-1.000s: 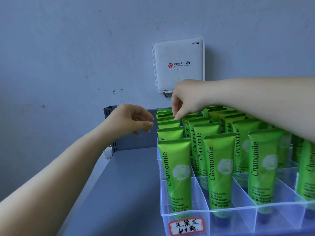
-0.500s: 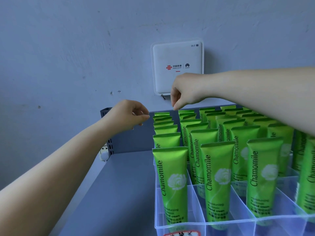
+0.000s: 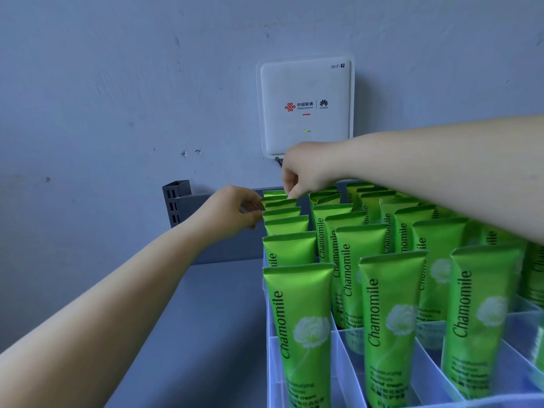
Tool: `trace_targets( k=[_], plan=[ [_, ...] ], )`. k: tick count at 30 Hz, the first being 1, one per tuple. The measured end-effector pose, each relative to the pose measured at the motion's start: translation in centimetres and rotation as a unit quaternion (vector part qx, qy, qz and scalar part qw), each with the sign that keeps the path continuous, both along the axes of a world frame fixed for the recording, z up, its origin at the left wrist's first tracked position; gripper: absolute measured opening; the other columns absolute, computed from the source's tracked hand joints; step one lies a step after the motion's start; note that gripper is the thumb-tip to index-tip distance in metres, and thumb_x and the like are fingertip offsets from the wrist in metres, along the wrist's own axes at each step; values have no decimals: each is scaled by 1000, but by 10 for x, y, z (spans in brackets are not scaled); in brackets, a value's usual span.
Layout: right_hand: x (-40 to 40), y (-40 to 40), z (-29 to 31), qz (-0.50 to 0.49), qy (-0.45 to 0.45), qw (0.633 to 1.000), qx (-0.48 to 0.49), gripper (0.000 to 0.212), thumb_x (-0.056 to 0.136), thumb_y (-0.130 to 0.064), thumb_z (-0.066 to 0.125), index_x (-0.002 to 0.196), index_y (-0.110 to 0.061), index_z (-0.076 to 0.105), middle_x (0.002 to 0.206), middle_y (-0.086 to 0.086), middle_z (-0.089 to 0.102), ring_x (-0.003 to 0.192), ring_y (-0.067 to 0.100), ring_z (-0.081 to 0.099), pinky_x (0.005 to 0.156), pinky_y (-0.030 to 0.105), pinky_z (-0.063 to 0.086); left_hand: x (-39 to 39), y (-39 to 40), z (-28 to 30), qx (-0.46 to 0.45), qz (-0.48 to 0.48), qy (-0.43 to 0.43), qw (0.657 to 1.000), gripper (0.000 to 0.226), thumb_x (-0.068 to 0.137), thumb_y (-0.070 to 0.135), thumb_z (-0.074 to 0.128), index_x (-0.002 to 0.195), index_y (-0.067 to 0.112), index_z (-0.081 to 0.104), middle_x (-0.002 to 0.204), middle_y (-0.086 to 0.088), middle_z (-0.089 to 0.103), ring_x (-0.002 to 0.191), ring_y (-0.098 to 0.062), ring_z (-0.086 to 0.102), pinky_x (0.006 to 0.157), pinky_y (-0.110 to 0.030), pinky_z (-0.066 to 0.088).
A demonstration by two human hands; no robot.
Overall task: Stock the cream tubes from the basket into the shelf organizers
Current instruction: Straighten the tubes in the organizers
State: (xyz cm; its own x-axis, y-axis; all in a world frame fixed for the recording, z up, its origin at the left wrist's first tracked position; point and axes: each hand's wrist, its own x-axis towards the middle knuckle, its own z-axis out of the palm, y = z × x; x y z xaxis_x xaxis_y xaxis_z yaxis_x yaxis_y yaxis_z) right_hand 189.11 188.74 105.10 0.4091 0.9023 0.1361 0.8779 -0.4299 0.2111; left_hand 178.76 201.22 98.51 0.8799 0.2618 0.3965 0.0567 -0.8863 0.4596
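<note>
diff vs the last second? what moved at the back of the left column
The left hand moved right, from open air beside the clear plastic organizer to touch the crimped tops of the rear green Chamomile cream tubes. The right hand lifted briefly, then came back down to pinch a rear tube top. The front tubes and the white wall router stayed put.

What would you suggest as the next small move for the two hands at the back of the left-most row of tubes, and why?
Probably straighten the rear tubes so they stand in line. Both hands are already there: the left hand touches the left edge of their crimped tops, and the right hand pinches a top from above. These rear tops look slightly askew, while the front tubes stand upright in the clear organizer.
</note>
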Motion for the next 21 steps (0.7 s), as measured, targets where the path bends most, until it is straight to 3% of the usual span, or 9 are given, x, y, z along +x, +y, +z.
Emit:
trace_targets(
  k=[3,6,10,16,21],
  plan=[
    [2,5,-2,-5,-5,1000,-2,15,85,-15,63,97,-11,71,99,7,71,78,13,55,57,22,39,1,-4,0,-17,-11,0,1000,20,89,0,49,84,17,59,69,15,52,39,12,52,59,-19,47],
    [4,5,-1,-4,-12,1000,5,14,85,-17,65,96,-11,71,98,6,71,77,13,54,55,15,35,5,-1,-1,-42,-14,-11,999,41,87,-4,49,67,32,46,47,25,55,47,19,53,51,-15,50],
    [5,3,-1,-3,-16,1000,10,16,84,-20,66,97,-12,72,98,5,71,78,13,54,56,21,38,6,-2,-1,-54,-20,-6,998,44,86,-7,48,66,32,47,41,35,50,49,21,52,47,-10,47],
    [4,1,-2,-3,-10,1000,24,17,84,-20,67,97,-12,72,96,5,71,76,13,53,55,13,34,5,-4,-1,-49,-26,-8,998,46,85,-9,47,65,32,46,39,34,49,49,21,52,46,-10,46],
    [1,-4,-1,-11,-14,1000,13,19,84,-23,67,99,-12,72,99,5,71,78,13,52,59,22,37,5,-6,0,-41,-25,-4,999,48,85,-11,45,65,33,44,40,36,49,49,22,51,44,-10,46]
  ],
)
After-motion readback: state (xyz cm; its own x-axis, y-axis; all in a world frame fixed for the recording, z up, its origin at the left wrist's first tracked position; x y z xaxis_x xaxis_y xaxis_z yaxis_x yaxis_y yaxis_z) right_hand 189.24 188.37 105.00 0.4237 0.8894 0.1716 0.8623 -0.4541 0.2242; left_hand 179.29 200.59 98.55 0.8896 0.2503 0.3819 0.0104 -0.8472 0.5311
